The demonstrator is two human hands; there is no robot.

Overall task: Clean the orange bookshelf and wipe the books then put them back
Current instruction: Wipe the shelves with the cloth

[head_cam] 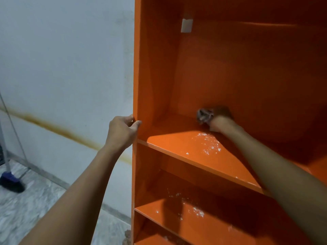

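- The tall glossy orange bookshelf (159, 76) fills the right of the view and stands beside the wall. Three of its boards show, one above the other.
- The pale white wall (62, 59) takes up the left, with a brownish stain line running across it low down.
- The grey marbled floor tiles (26, 209) lie at lower left, meeting the wall at a grey skirting.
- The left hand (122, 131) grips the front edge of the bookshelf's left side panel, just above the upper board, with the thumb and fingers curled round that edge.
- The right hand (221, 125), blurred, reaches deep into the upper compartment and clutches a cloth against the rear of the board.
- A broom with a dark blue head (10, 181) stands on the floor at far left, its thin handle leaning up along the wall.
- The crumpled grey cloth (204, 116) bunches out of the right hand near the back panel, touching the board.
- White dusty specks (210, 144) lie scattered on the upper board, in front of the cloth, with more on the board below.
- A small white tab (186, 25) sits high on the back panel.
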